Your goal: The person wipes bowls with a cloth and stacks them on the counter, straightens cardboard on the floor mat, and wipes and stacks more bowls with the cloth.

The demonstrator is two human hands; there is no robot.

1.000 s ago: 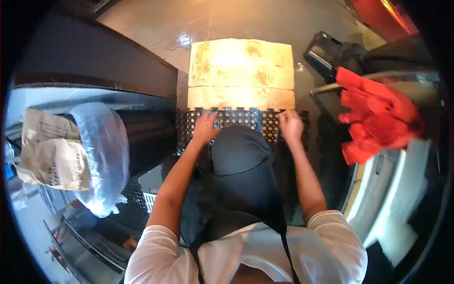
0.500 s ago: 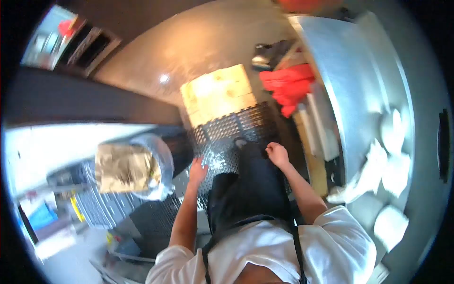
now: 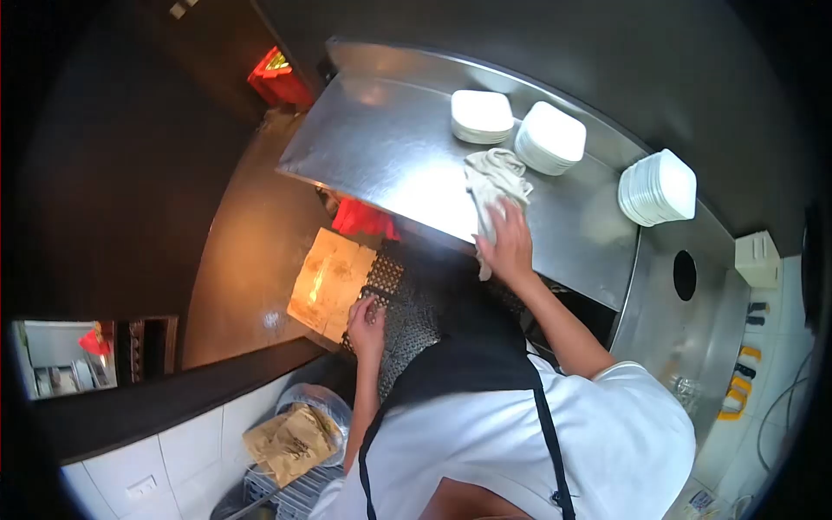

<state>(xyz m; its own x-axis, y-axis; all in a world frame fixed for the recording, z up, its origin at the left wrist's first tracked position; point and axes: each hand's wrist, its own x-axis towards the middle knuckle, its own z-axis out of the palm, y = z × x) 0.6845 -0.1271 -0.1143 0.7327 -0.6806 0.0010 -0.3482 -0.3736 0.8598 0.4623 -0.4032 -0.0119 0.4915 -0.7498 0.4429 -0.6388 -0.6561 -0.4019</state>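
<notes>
The left hand [image 3: 367,329] hangs in front of the cardboard [image 3: 328,282], fingers half curled; whether it holds anything, I cannot tell. Further right, the cloth [image 3: 492,173] lies rumpled on the metal counter [image 3: 373,130], one end over its front edge: touched, seemingly, but not lifted clear. It lies under the right hand's [image 3: 510,247] fingers, their grip unclear, near stacked white dishes [image 3: 551,139].

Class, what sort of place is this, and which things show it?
Probably a working kitchen, perhaps a restaurant's: a stainless-steel counter, stacks of white dishes, and a cloth under the person's right hand.
</notes>
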